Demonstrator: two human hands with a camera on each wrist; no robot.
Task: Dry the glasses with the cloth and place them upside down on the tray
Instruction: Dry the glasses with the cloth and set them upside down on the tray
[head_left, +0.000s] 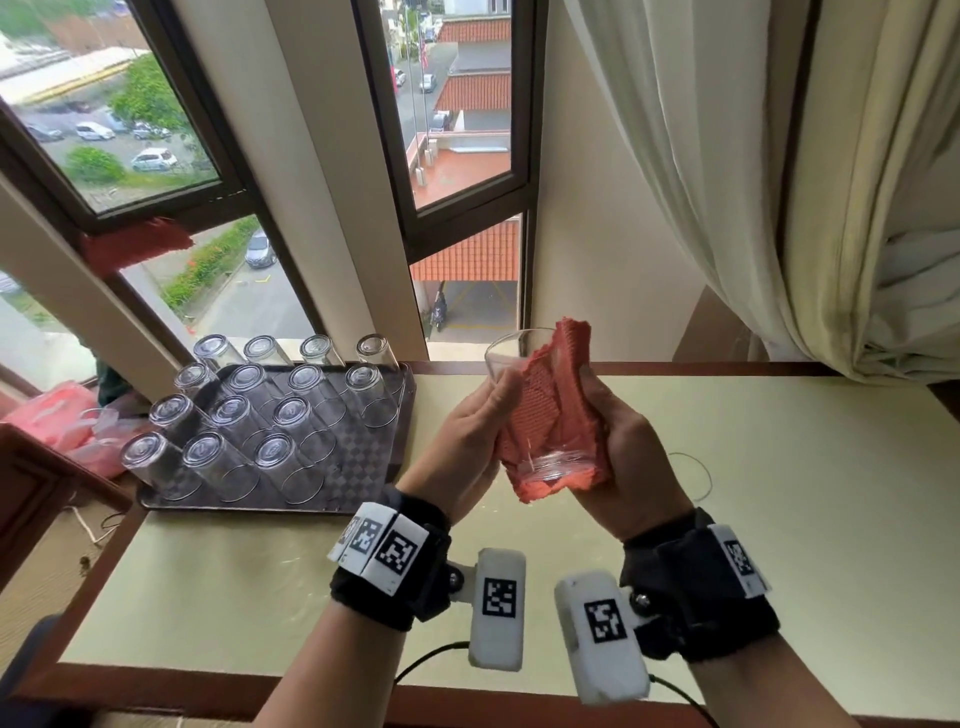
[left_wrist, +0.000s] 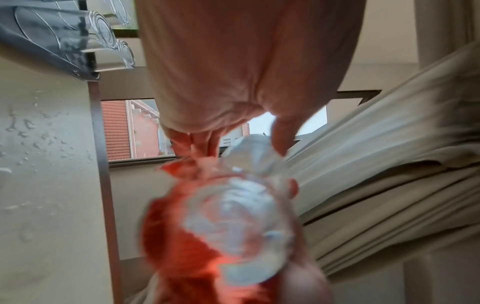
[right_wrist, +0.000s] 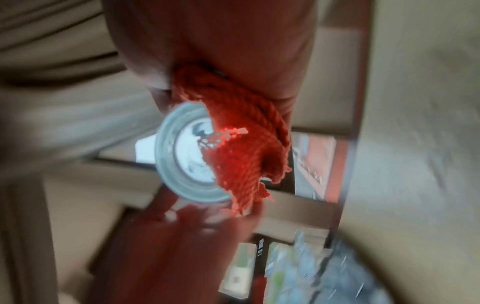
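Both hands hold the glass (head_left: 511, 358) between them; left hand (head_left: 470, 436) grips it; right hand (head_left: 621, 452) clasps the cloth (head_left: 553, 415).

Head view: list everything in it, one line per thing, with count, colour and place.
upturned glasses: fourteen, clear, in rows on the tray
tray: one, dark and patterned, left end of the table
table: one, pale top with brown edge, under the window
glass: one, clear, held above the table
cloth: one, red, wrapped round the glass
curtain: one, cream, upper right
bags: pink, left of the tray, count unclear
wrist bands: two, black, white tags
left hand: grips the glass
right hand: holds the cloth
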